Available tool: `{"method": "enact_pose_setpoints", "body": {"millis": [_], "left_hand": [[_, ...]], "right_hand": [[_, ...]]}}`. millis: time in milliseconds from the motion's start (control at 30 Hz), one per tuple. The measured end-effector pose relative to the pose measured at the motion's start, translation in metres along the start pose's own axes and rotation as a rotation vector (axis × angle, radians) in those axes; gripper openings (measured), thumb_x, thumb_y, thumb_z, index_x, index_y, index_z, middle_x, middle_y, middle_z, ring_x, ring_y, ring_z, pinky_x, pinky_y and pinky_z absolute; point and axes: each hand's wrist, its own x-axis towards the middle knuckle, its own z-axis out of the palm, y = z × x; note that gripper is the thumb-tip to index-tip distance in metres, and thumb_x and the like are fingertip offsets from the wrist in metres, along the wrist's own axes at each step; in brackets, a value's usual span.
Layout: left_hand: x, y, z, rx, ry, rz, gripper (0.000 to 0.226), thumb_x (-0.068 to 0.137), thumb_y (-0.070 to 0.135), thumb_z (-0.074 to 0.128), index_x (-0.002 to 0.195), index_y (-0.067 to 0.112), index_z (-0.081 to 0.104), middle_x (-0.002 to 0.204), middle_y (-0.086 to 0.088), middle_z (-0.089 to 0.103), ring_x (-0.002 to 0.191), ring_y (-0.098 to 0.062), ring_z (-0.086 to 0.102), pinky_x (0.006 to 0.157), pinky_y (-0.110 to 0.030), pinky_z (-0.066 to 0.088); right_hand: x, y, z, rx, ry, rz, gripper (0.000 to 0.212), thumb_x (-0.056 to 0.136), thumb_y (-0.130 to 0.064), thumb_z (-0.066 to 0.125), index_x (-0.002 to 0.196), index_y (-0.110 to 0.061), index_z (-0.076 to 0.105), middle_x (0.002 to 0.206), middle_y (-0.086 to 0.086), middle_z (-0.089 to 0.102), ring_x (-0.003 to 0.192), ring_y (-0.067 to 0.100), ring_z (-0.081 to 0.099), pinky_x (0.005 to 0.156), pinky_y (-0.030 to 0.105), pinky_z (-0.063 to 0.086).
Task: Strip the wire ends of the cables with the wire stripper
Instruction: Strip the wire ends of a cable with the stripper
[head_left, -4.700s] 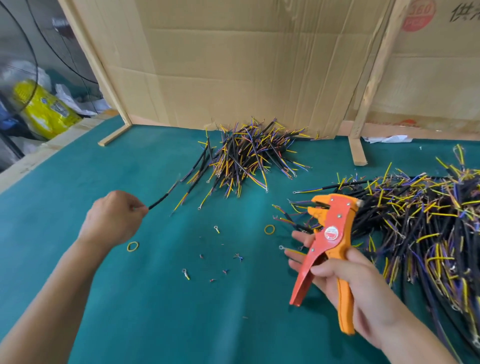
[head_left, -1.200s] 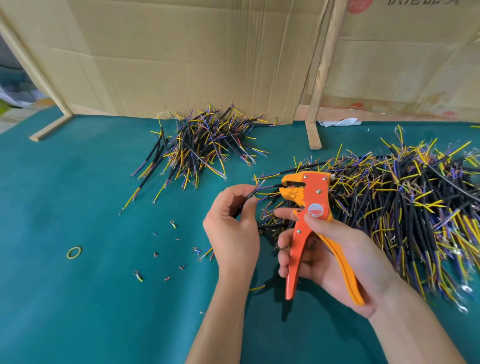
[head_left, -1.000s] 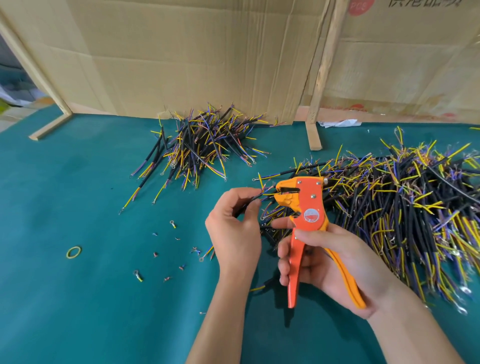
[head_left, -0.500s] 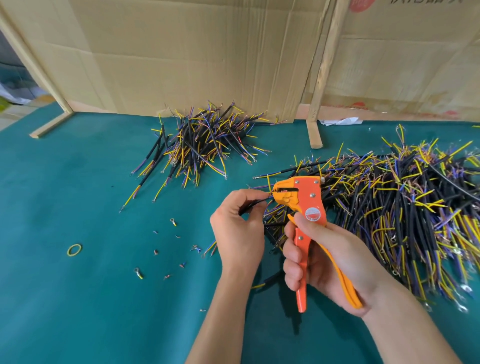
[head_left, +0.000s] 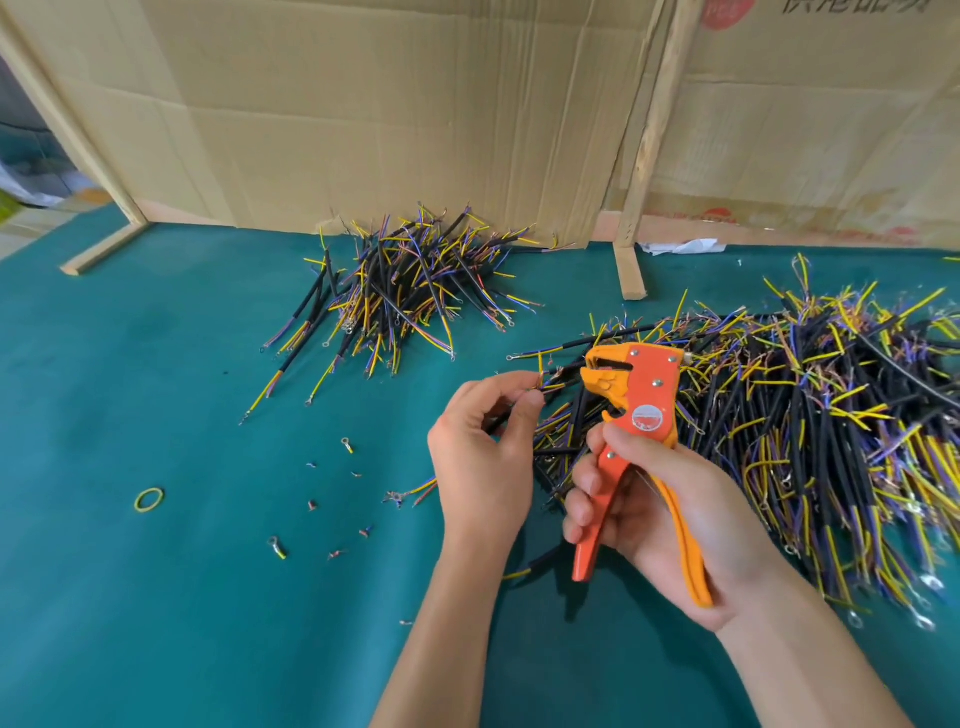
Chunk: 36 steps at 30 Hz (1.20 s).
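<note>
My right hand (head_left: 654, 514) grips the orange wire stripper (head_left: 636, 415) by its handles, jaws pointing left. My left hand (head_left: 480, 457) pinches a black cable (head_left: 558, 384) between thumb and fingers. The cable's thin wire ends sit just left of the stripper's jaws, a small gap between them. A large pile of black cables with yellow and purple wires (head_left: 810, 415) lies on the right behind my hands. A smaller pile of cables (head_left: 410, 291) lies at the back centre.
The green table mat (head_left: 156, 597) carries scattered insulation bits and ring terminals (head_left: 332, 514) and a yellow rubber band (head_left: 149, 500). Cardboard sheets (head_left: 389, 114) on wooden stands (head_left: 631, 270) wall off the back. The table's left edge is at the far left.
The stripper's handles have spread apart again and its jaws have come off the cable end; the wire ends now sit free just left of the jaws. Earlier my left hand had fetched this cable.
</note>
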Motion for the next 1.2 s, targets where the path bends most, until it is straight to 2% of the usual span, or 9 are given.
{"method": "enact_pose_setpoints", "body": {"millis": [100,233,467,600,733,900,1000,1133,1200], "left_hand": [[0.000,0.002,0.001,0.024,0.007,0.000,0.017,0.089,0.004,0.071,0.089,0.021,0.074,0.079,0.001,0.066,0.073,-0.012,0.061,0.070,-0.028,0.050],[0.001,0.002,0.000,0.094,0.034,0.054,0.023,0.089,0.000,0.068,0.086,0.023,0.070,0.080,0.003,0.065,0.075,-0.010,0.061,0.070,-0.017,0.046],[0.002,0.001,-0.001,0.175,0.099,0.114,0.020,0.088,-0.001,0.068,0.086,0.019,0.070,0.084,0.004,0.064,0.077,-0.007,0.060,0.071,-0.012,0.043],[0.001,0.000,0.001,0.200,0.098,0.158,0.022,0.086,-0.002,0.068,0.081,0.020,0.070,0.080,0.006,0.061,0.076,-0.009,0.060,0.068,-0.019,0.046],[0.000,-0.001,0.002,0.235,0.088,0.197,0.023,0.083,-0.005,0.068,0.079,0.017,0.071,0.078,0.004,0.060,0.074,-0.012,0.059,0.068,-0.028,0.048],[0.000,-0.002,0.002,0.252,0.083,0.218,0.025,0.079,-0.008,0.069,0.078,0.017,0.070,0.077,0.005,0.060,0.073,-0.011,0.058,0.068,-0.025,0.047],[0.001,-0.001,0.003,0.211,0.084,0.218,0.025,0.081,-0.005,0.070,0.080,0.020,0.072,0.078,0.007,0.063,0.074,-0.010,0.060,0.067,-0.019,0.046],[-0.001,0.000,0.004,0.226,-0.010,0.181,0.029,0.083,-0.007,0.067,0.090,0.019,0.078,0.088,0.009,0.069,0.083,-0.003,0.064,0.078,-0.013,0.047],[0.001,0.001,0.005,0.226,-0.081,0.140,0.034,0.082,-0.011,0.062,0.094,0.018,0.076,0.093,0.009,0.072,0.089,-0.003,0.067,0.086,-0.021,0.051]], "right_hand": [[-0.001,-0.004,-0.005,-0.023,-0.048,0.017,0.042,0.068,-0.024,0.094,0.095,-0.009,0.066,0.076,0.018,0.056,0.064,0.035,0.058,0.062,0.048,0.054],[-0.003,-0.006,-0.008,-0.065,-0.120,0.085,0.036,0.076,-0.022,0.090,0.099,-0.008,0.065,0.080,0.020,0.057,0.068,0.037,0.059,0.066,0.051,0.053],[-0.001,-0.001,-0.005,-0.058,-0.108,0.199,0.035,0.073,-0.018,0.091,0.097,-0.008,0.067,0.081,0.023,0.060,0.070,0.039,0.061,0.069,0.053,0.054],[0.000,0.004,0.000,-0.043,-0.057,0.185,0.040,0.065,-0.018,0.095,0.092,-0.006,0.068,0.079,0.023,0.060,0.067,0.038,0.061,0.066,0.051,0.055],[-0.004,0.002,0.006,-0.044,-0.088,0.167,0.038,0.071,-0.018,0.091,0.096,-0.007,0.064,0.079,0.021,0.057,0.067,0.037,0.059,0.064,0.049,0.054],[-0.006,0.002,0.014,-0.060,-0.008,0.174,0.029,0.086,-0.027,0.080,0.084,-0.009,0.056,0.063,0.011,0.045,0.048,0.025,0.044,0.048,0.035,0.044],[-0.005,0.006,0.020,-0.035,0.064,0.128,0.031,0.083,-0.038,0.071,0.076,-0.014,0.054,0.056,0.005,0.037,0.039,0.019,0.034,0.040,0.026,0.036],[0.000,0.010,0.024,-0.007,0.175,0.013,0.034,0.083,-0.039,0.069,0.066,-0.018,0.049,0.052,0.000,0.031,0.033,0.012,0.028,0.033,0.019,0.028],[0.001,0.009,0.018,0.039,0.179,-0.035,0.029,0.084,-0.036,0.070,0.070,-0.016,0.053,0.056,0.003,0.036,0.038,0.015,0.034,0.036,0.025,0.034]]}}
